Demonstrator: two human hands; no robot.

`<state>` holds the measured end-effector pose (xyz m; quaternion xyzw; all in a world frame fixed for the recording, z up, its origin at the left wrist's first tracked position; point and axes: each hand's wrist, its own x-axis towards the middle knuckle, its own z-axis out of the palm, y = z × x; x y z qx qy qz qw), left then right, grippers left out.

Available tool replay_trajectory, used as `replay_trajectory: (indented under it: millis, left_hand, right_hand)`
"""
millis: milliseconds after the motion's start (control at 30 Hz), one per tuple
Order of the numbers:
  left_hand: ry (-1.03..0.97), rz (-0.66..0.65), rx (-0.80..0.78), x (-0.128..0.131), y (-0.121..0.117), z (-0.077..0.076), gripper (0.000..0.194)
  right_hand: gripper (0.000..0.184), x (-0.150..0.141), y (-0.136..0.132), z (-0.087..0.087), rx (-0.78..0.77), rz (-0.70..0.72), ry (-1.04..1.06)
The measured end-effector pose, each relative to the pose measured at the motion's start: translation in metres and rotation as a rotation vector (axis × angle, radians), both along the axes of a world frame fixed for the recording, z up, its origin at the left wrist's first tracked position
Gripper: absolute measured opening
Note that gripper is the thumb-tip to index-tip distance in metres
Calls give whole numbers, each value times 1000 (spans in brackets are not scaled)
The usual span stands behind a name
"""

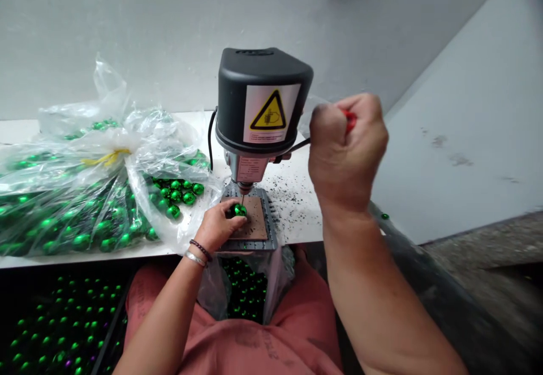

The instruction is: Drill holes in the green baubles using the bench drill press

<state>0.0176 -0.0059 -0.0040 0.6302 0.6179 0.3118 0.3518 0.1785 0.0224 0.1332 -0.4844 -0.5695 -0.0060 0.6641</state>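
A black bench drill press (265, 100) with a yellow warning label stands before me. Its thin drill bit (242, 199) points down at a shiny green ball (240, 210), apparently touching or just above its top. My left hand (218, 225) pinches that ball between thumb and fingers, over a brown board (257, 222) on the drill's grey base (250, 245). Raised at the right, my right hand (348, 151) is closed round the red-knobbed lever (302, 145) of the press. The fist covers most of the knob.
A clear plastic bag (139, 182) tied in yellow lies left, with many green balls (176, 195) in and beside it. Dark shavings (292, 199) litter the white table (309, 231). More balls fill a bag (246, 290) between my knees and a black crate (114, 324) lower left.
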Motion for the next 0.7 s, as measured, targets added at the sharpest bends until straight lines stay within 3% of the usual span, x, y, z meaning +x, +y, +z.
replay_trajectory:
  millis: [100, 233, 333, 433, 533, 600, 700]
  left_hand:
    - [-129, -77, -97, -11, -12, 10, 37]
    - [-435, -119, -294, -27, -29, 11, 50]
    - [-591, -145, -344, -32, -38, 7, 55]
    - [-461, -234, -313, -30, -46, 7, 52]
    - [-220, -253, -168, -29, -49, 12, 53]
    - [-69, -128, -22, -33, -45, 15, 49]
    - [232, 213, 154, -50, -27, 12, 39]
  right_hand:
    - [24, 2, 13, 15, -103, 49, 14]
    - [25, 1, 19, 13, -115, 54, 43]
    - [25, 0, 17, 11, -109, 59, 57]
    - [27, 1, 17, 8, -92, 97, 55]
    - [28, 2, 19, 4, -64, 122, 42]
    - [28, 3, 21, 2, -45, 121, 34]
    - [26, 3, 22, 1, -15, 132, 50]
